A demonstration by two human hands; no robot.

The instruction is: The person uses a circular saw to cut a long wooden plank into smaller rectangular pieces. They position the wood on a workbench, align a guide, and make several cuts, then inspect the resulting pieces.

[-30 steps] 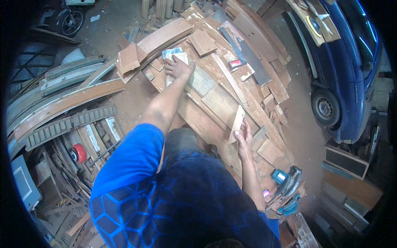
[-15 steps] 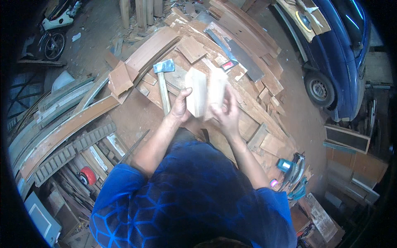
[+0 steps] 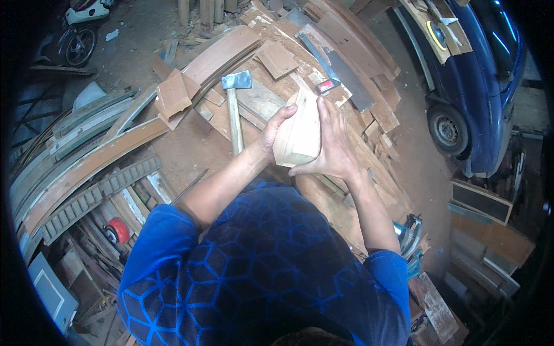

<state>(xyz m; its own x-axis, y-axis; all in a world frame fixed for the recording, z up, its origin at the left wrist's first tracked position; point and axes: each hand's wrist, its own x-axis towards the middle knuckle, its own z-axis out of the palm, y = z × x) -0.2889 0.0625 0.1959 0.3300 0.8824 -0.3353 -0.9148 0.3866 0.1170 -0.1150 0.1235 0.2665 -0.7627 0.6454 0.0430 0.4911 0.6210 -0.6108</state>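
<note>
Pale wooden pieces (image 3: pixel 300 134), seemingly two, are held face to face as one tapering block in front of my chest. My left hand (image 3: pixel 276 131) grips the block's left side, its thumb along the upper edge. Along the right side lies my right hand (image 3: pixel 337 138), fingers stretched up it and thumb under the near end; that hand is closed against the wood. Left of my hands a hammer (image 3: pixel 236 79) with a grey metal head and wooden handle lies on the boards.
A workbench of boards and sawdust (image 3: pixel 271 49) spreads ahead, with a handsaw (image 3: pixel 317 55) on it. Power tools (image 3: pixel 411 239) stand at right. Curved timber (image 3: pixel 86 179) is stacked at left. A blue car (image 3: pixel 476 109) and a motorbike (image 3: pixel 81 43) stand beyond.
Two separate pale wooden pieces, one in each hand, have come together into one block. Both hands have shifted slightly right, and the right hand has flattened along the wood.
</note>
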